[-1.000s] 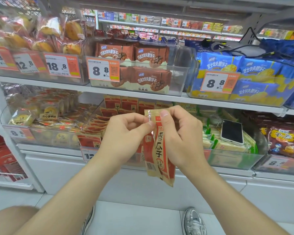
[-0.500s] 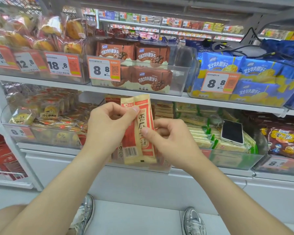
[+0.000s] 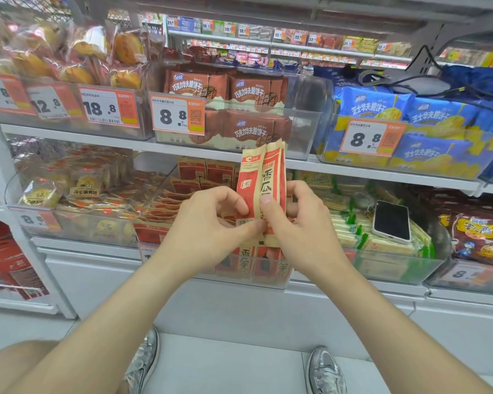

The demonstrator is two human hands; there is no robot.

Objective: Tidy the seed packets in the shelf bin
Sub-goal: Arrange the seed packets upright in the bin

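In the head view, at frame centre, seed packets (image 3: 264, 191) are held upright above the shelf bin (image 3: 268, 277). They are pinched low between the curled fingers and thumbs of the left hand (image 3: 208, 226) and right hand (image 3: 299, 223). Left of them, loose packets (image 3: 168, 203) are seen lying jumbled in the bin, so most of the tidying is judged undone.

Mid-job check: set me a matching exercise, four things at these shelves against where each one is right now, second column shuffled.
Things
1. seed packets
2. phone
3. brown biscuit packs
4. blue biscuit packs

Places
A. lying flat on green packets
B. in the right clear bin, upper row
C. held upright, pinched between left hand and right hand
D. in the middle clear bin, upper row

Pairs: 1-C, 2-A, 3-D, 4-B
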